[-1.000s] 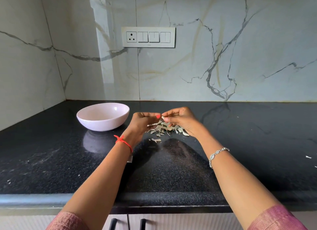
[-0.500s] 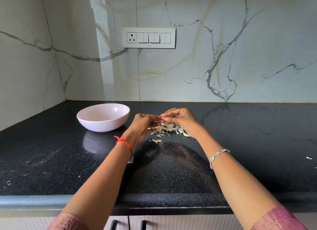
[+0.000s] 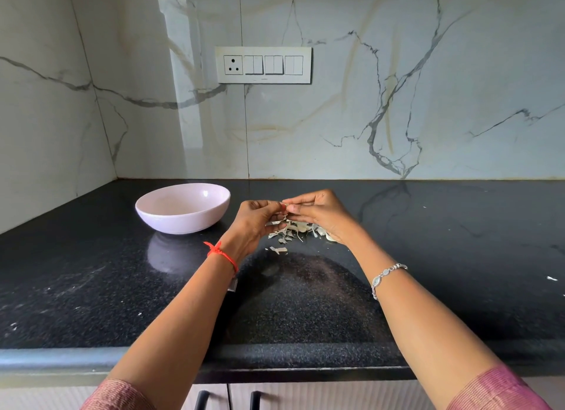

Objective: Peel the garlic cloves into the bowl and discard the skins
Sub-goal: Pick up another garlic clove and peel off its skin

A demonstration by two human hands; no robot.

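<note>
My left hand (image 3: 255,220) and my right hand (image 3: 318,212) meet fingertip to fingertip above the black counter, both pinching a small garlic clove (image 3: 284,209) that is mostly hidden by the fingers. A strip of skin hangs down from it. Below the hands lies a pile of pale garlic skins (image 3: 295,230), with one loose piece nearer to me. The pink bowl (image 3: 183,217) stands on the counter to the left of my left hand; its inside is hidden from this angle.
The black granite counter (image 3: 91,287) runs to marble walls behind and on the left. A white switch panel (image 3: 263,64) sits on the back wall. Small white specks lie at the far right. Cabinet handles (image 3: 201,400) show below the front edge.
Both hands have risen slightly above the skin pile, and a strip of skin now dangles from the clove. The bowl has stayed put.
</note>
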